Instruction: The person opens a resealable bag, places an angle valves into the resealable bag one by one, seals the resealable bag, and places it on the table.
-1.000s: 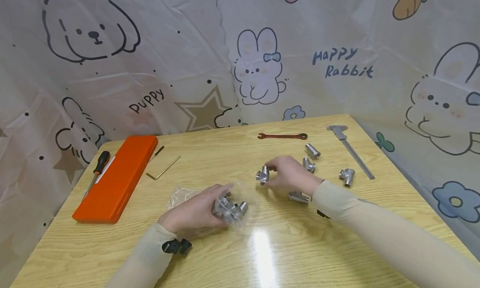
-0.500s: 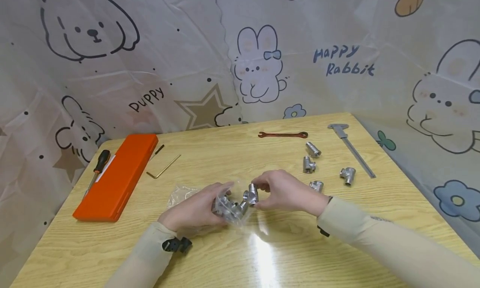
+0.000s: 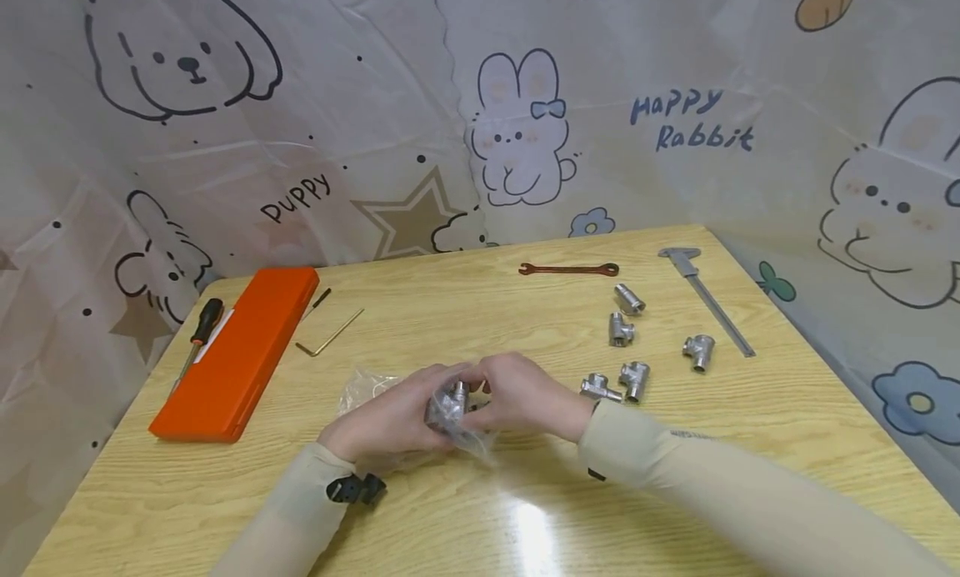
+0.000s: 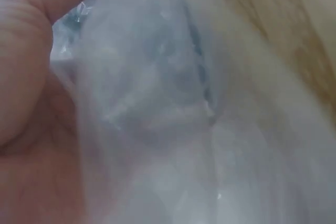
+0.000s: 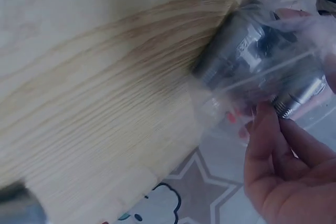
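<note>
My left hand (image 3: pixel 397 412) grips a clear plastic bag (image 3: pixel 366 388) around its mouth, with metal pipe fittings (image 3: pixel 450 403) showing through the film. In the left wrist view the cloudy film covers most of what is held. My right hand (image 3: pixel 528 398) is at the bag's mouth, right against the left fingers. Its fingertips pinch a threaded tee fitting (image 5: pixel 302 90) in the right wrist view, partly covered by film. Another shiny fitting (image 5: pixel 236 51) lies beside it inside the bag. Near the right forearm, two more tees (image 3: pixel 633 381) rest on the table.
Further right lie a tee (image 3: pixel 699 352) and two other fittings (image 3: pixel 620 330). A caliper (image 3: pixel 708 302) and a red wrench (image 3: pixel 568 269) lie behind. On the left are an orange case (image 3: pixel 240 356), a screwdriver (image 3: pixel 202 331) and a brass hex key (image 3: pixel 330 333).
My right hand has carried a tee fitting leftward from above the table into the bag's mouth. Two tees once hidden by the right hand and arm now show. My left hand stays put.
</note>
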### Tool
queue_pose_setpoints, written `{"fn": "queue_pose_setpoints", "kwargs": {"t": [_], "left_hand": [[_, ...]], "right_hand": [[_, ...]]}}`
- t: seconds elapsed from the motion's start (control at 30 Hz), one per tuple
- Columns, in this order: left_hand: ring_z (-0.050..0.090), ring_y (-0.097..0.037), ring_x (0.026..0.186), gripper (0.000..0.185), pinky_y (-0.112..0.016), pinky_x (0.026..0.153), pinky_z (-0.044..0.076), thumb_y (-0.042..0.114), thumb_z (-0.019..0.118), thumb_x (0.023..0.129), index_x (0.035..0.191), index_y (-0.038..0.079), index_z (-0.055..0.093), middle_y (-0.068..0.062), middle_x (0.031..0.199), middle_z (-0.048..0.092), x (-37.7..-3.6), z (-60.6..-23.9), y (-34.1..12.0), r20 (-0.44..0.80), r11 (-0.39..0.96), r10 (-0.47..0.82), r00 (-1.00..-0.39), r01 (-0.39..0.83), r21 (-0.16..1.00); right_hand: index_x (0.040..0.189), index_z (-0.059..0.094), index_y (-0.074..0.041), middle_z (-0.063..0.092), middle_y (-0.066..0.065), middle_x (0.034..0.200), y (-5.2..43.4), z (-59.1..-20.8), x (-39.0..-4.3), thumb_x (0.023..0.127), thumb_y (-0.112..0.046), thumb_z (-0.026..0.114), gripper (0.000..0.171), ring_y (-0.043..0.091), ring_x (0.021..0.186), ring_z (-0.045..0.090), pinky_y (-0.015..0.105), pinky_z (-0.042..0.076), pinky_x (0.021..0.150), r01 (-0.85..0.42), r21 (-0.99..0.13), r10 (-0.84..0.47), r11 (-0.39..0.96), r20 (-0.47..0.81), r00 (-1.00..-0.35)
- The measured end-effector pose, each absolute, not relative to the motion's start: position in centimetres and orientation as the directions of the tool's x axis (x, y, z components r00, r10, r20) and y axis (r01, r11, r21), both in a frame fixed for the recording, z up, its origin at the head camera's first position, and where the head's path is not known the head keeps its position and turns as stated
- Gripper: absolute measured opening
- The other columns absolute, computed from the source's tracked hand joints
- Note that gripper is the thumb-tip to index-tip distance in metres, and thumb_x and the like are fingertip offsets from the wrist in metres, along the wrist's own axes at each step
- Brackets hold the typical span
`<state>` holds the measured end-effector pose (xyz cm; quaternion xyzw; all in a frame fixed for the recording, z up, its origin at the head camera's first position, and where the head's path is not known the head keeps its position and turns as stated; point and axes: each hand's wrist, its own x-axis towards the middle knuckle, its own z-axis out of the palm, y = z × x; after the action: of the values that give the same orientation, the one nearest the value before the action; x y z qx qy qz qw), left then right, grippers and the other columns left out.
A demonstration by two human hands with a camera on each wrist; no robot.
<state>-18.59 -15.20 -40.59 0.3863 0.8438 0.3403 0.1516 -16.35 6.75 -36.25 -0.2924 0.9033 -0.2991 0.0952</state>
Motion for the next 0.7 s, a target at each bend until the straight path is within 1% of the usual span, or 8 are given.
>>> {"fn": "queue_pose_setpoints", "kwargs": {"t": [0.1,0.2,0.23,0.33,0.43,0.57,0.63,0.7], "left_hand": [[0.048,-0.01,0.123,0.092,-0.036,0.105,0.042,0.022,0.088,0.074,0.149,0.039,0.038,0.009,0.139,0.049,-18.6,-40.6,-15.2,0.014,0.455,0.757,-0.654,0.543,0.706],[0.047,-0.008,0.126,0.091,-0.034,0.107,0.04,0.032,0.088,0.074,0.149,0.04,0.038,0.012,0.14,0.048,-18.7,-40.5,-15.2,0.014,0.454,0.758,-0.652,0.543,0.706],[0.047,-0.007,0.126,0.091,-0.034,0.107,0.04,0.034,0.088,0.074,0.149,0.041,0.037,0.013,0.14,0.048,-18.8,-40.5,-15.2,0.015,0.454,0.759,-0.65,0.546,0.704],[0.047,-0.008,0.127,0.089,-0.036,0.108,0.039,0.039,0.086,0.075,0.149,0.04,0.038,0.013,0.141,0.048,-18.9,-40.4,-15.1,0.023,0.435,0.774,-0.633,0.558,0.707],[0.046,-0.01,0.129,0.09,-0.038,0.109,0.038,0.041,0.086,0.075,0.151,0.037,0.037,0.009,0.143,0.047,-18.9,-40.3,-15.1,0.016,0.451,0.767,-0.642,0.556,0.699],[0.042,-0.013,0.132,0.098,-0.039,0.111,0.035,0.041,0.087,0.073,0.155,0.027,0.034,0.004,0.148,0.043,-18.7,-40.3,-15.2,-0.008,0.488,0.749,-0.662,0.544,0.682],[0.042,-0.013,0.133,0.1,-0.038,0.112,0.034,0.043,0.086,0.073,0.155,0.026,0.032,0.005,0.149,0.043,-18.7,-40.3,-15.1,0.0,0.473,0.758,-0.653,0.55,0.688],[0.043,-0.01,0.132,0.1,-0.037,0.112,0.034,0.047,0.085,0.073,0.155,0.031,0.031,0.009,0.148,0.043,-18.7,-40.4,-15.0,0.009,0.453,0.764,-0.645,0.546,0.704]], "right_hand": [[0.119,0.071,-0.011,0.073,0.001,0.106,6.1,-36.4,-16.4,0.078,-0.031,0.085,0.048,0.017,0.09,0.067,0.027,0.053,0.077,-0.498,-0.592,-0.593,0.634,0.042,-0.804],[0.114,0.074,-0.012,0.074,-0.002,0.102,5.8,-36.5,-16.4,0.079,-0.036,0.084,0.043,0.01,0.079,0.064,0.025,0.051,0.074,-0.523,-0.572,-0.601,0.632,0.064,-0.797],[0.112,0.074,-0.012,0.074,-0.002,0.101,5.8,-36.4,-16.4,0.079,-0.037,0.084,0.042,0.01,0.078,0.063,0.025,0.051,0.074,-0.522,-0.562,-0.6,0.641,0.056,-0.798],[0.115,0.074,-0.012,0.073,-0.001,0.102,6.0,-36.1,-16.5,0.079,-0.038,0.083,0.045,0.012,0.081,0.063,0.029,0.052,0.077,-0.477,-0.536,-0.579,0.696,-0.028,-0.815],[0.119,0.072,-0.013,0.073,0.001,0.108,6.3,-35.8,-16.7,0.078,-0.035,0.084,0.049,0.018,0.096,0.065,0.034,0.052,0.086,-0.433,-0.508,-0.553,0.745,-0.108,-0.826],[0.105,0.075,-0.013,0.074,-0.001,0.095,6.0,-36.4,-16.6,0.072,-0.031,0.088,0.04,0.014,0.083,0.065,0.03,0.054,0.077,-0.454,-0.467,-0.553,0.759,-0.094,-0.828],[0.097,0.075,-0.013,0.072,-0.004,0.086,5.6,-36.9,-16.4,0.07,-0.033,0.089,0.036,0.012,0.077,0.062,0.027,0.053,0.072,-0.488,-0.415,-0.558,0.768,-0.06,-0.828],[0.094,0.074,-0.013,0.069,-0.005,0.08,5.1,-37.3,-16.3,0.07,-0.038,0.089,0.037,0.013,0.073,0.06,0.027,0.053,0.067,-0.513,-0.353,-0.556,0.782,-0.025,-0.831]]}}
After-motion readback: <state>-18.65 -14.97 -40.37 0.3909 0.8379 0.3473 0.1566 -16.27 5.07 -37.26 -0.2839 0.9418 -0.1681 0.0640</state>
